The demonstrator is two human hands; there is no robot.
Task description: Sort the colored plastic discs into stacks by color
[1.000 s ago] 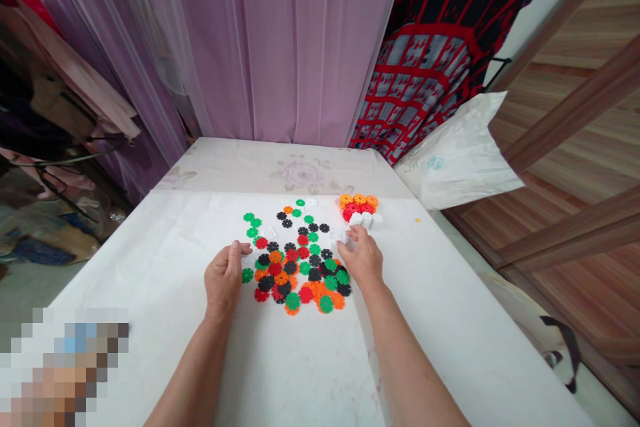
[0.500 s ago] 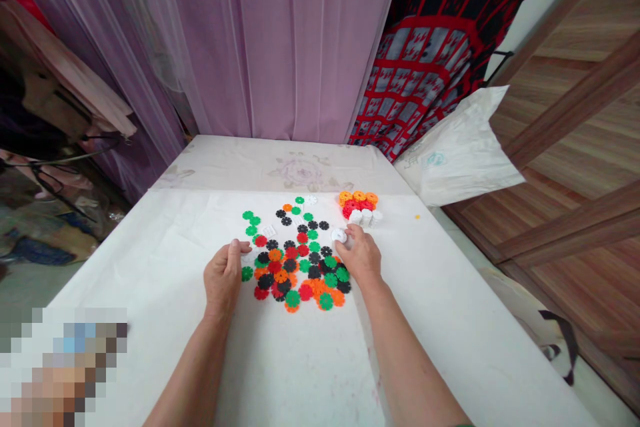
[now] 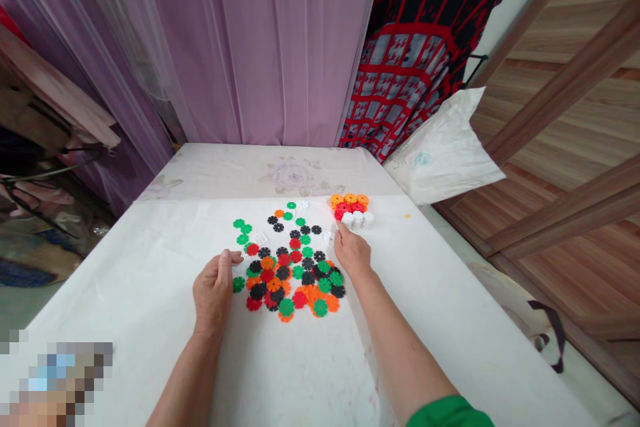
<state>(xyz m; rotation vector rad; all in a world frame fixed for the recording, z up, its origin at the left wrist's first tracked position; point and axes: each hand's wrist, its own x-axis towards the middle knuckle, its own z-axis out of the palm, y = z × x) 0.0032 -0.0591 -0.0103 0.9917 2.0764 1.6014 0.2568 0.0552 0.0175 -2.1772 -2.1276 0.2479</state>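
Note:
Many flower-shaped discs in green, black, red and orange lie in a loose heap (image 3: 283,273) on the white table. At the heap's left edge is my left hand (image 3: 214,288), thumb up and fingertips beside a green disc (image 3: 239,285); I see nothing held in it. My right hand (image 3: 354,253) is at the right, its fingers apart beside a white disc piece (image 3: 329,238). Just beyond its fingertips stand white stacks (image 3: 358,219), with red stacks (image 3: 351,208) and orange stacks (image 3: 350,199) behind them.
The table (image 3: 440,320) has a white cover, flowered at the far end. A white bag (image 3: 445,150) juts out at the far right edge. Purple curtains (image 3: 280,47) hang behind. Clothes hang at the left, and wooden doors (image 3: 565,167) are at the right.
The view has shifted, so the table appears lower and further left. My right hand's fingers have moved off the white disc piece towards the white stacks. My left hand keeps its place by the heap.

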